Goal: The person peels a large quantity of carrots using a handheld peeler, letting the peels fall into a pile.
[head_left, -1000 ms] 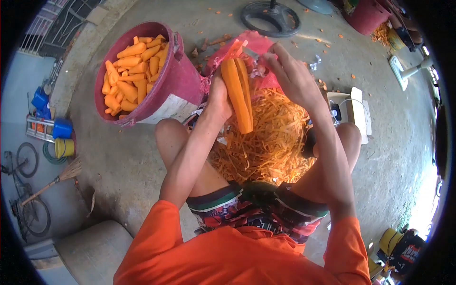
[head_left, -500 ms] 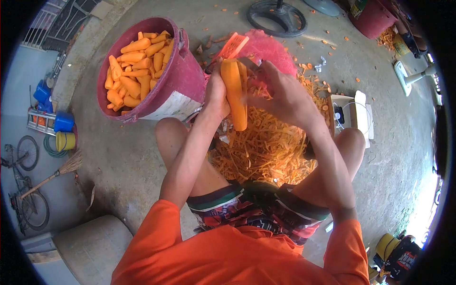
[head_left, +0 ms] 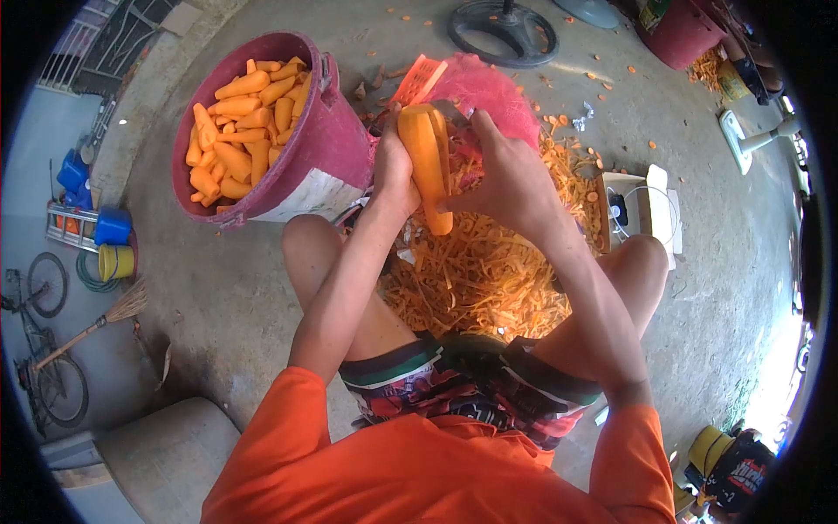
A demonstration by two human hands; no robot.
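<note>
Closer now than one second ago, my right hand (head_left: 513, 179) has come down beside the big orange carrot (head_left: 421, 153). My left hand (head_left: 394, 170) is wrapped around that carrot, with its fat end pointing away from me. My right fingers are bent next to it, but I cannot tell what they hold. Under my grip is a big pile of peels (head_left: 480, 284). Just past it lies a pink net (head_left: 497, 87). Left of it leans a tub (head_left: 336, 144) full of carrots (head_left: 234, 162).

Broom (head_left: 127, 303) near bicycle (head_left: 33, 332) and yellow bucket (head_left: 115, 261)
</note>
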